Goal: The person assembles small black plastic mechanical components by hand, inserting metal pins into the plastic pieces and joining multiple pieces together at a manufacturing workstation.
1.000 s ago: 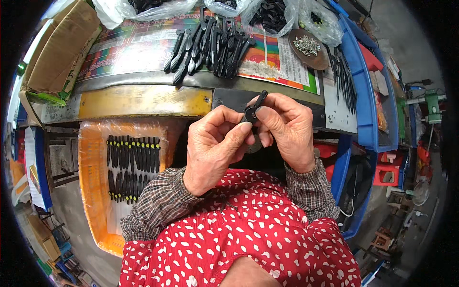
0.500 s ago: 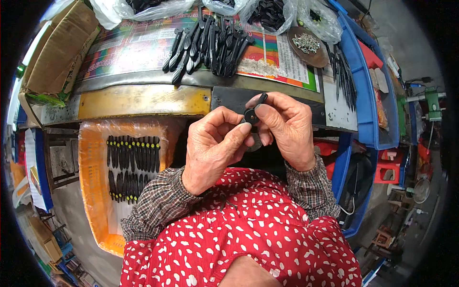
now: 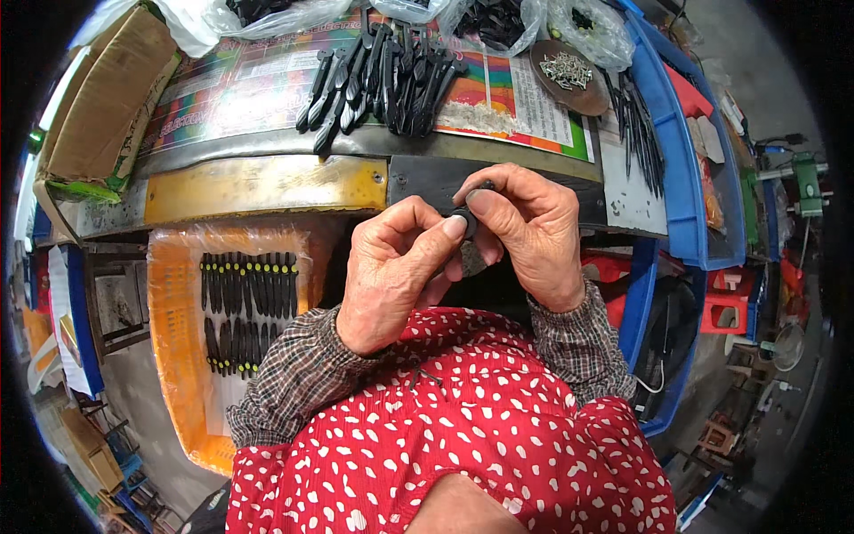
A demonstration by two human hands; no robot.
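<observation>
While both hands pinch it, the small black part (image 3: 464, 219) sits between left hand (image 3: 396, 267) and right hand (image 3: 525, 231) — held close for fitting, it seems.

The small black part (image 3: 464, 216) is showing only as a sliver, the fingertips of the left hand (image 3: 396, 267) and right hand (image 3: 525, 231) covering most of it, so its shape cannot be told. The clear bags (image 3: 294, 13) are being cut off by the top edge. The contents of the brown dish (image 3: 569, 67) are appearing too small to identify.
</observation>
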